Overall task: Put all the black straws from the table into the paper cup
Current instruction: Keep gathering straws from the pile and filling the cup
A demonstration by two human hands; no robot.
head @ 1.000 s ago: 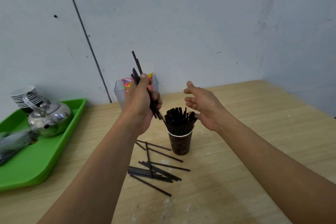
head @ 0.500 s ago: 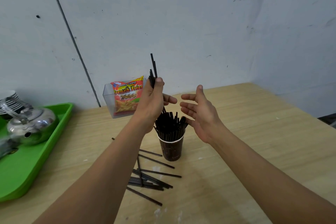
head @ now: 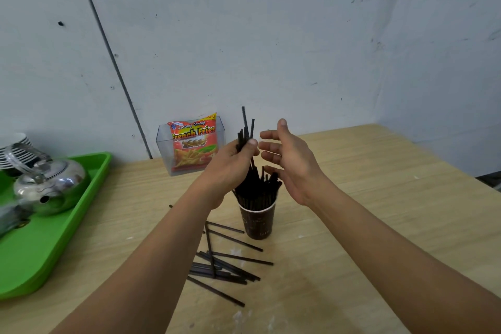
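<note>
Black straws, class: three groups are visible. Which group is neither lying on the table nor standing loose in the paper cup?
The bunch gripped in the left hand, held above the paper cup; its straw tips stick up past the thumb.

The red and orange foil snack packet, standing in a clear plastic box at the far edge of the table against the wall, reads "Kentang Goreng" in small white letters and "French Fries" in large yellow ones, with "2000" beneath. The dark brown paper cup near the middle carries faint pale lettering, too small to read.
</note>
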